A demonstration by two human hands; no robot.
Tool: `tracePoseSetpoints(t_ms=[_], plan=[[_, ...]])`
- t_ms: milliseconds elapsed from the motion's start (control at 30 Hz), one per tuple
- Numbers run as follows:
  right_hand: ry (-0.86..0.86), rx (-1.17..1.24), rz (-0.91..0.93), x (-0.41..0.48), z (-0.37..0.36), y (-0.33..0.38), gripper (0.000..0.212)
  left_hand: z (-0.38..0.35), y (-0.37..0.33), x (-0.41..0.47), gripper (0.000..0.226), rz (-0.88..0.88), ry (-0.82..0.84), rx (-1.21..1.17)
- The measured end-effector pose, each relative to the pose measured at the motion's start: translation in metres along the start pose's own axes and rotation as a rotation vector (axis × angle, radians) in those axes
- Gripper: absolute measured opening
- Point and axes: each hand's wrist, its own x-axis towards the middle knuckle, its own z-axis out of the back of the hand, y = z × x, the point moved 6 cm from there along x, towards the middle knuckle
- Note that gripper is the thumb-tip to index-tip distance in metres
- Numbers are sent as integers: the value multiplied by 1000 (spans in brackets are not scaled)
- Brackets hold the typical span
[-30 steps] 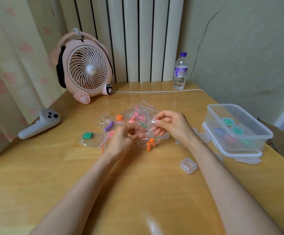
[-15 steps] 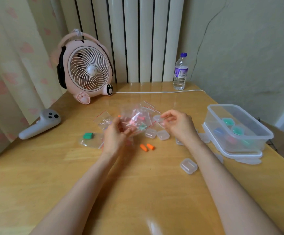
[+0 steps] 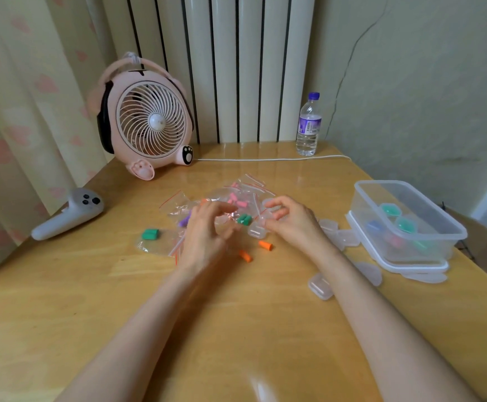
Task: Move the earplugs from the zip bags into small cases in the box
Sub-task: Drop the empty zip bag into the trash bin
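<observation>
Two orange earplugs (image 3: 265,245) are lying loose on the bench (image 3: 236,329) just on the near side of the hands. One is stretching roughly left to right and the other is slanting toward the near right, while one green pair (image 3: 244,219) is sitting among the zip bags (image 3: 245,195) and another green pair (image 3: 150,234) is lying bagged at the left. The left hand (image 3: 204,236) and right hand (image 3: 297,224) are curling their fingers over the clear plastic, and I cannot tell whether either is gripping. One box (image 3: 387,182) of filled cases is standing at the right, one small case (image 3: 320,285) is lying beside the right forearm, and a fan (image 3: 149,123), a water bottle (image 3: 309,126) and a controller (image 3: 68,213) are standing around.

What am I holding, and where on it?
Cannot tell: the left hand curls by the bags, the right hand is at a clear case, but blur hides any grip.
</observation>
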Motion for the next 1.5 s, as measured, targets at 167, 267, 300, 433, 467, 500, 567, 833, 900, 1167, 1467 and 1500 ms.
tracePoseSetpoints(t_ms=[167,267,300,433,467,500,567,833,900,1167,1467,1500], plan=[[361,600,13,-17,-17,22,35,-9,-27,-7,48,-290,61,63],[400,633,24,-21,-18,28,37,-7,-28,-8,42,-285,51,17],[399,637,22,-20,-18,27,36,-6,-28,-8,43,-254,53,-29],[373,669,66,-17,-16,27,40,-3,-29,-6,56,-112,58,-221],[361,676,81,-17,-15,28,41,-3,-30,-6,52,-88,60,-265],[351,685,91,-16,-15,28,42,-2,-31,-7,49,-71,62,-301],[342,730,98,-16,-16,29,41,-2,-29,-7,48,-88,47,-277],[274,710,100,-15,-17,27,38,-4,-34,-9,41,-190,42,-150],[258,706,89,-13,-17,27,32,-1,-31,-7,36,-192,12,-143],[50,-281,57,-4,-17,0,22,5,-13,1,43,-96,-2,-99],[99,-404,27,-8,-23,0,19,3,-3,0,41,0,5,-136],[80,-399,28,-8,-21,1,15,3,-2,-1,41,35,9,-160]])
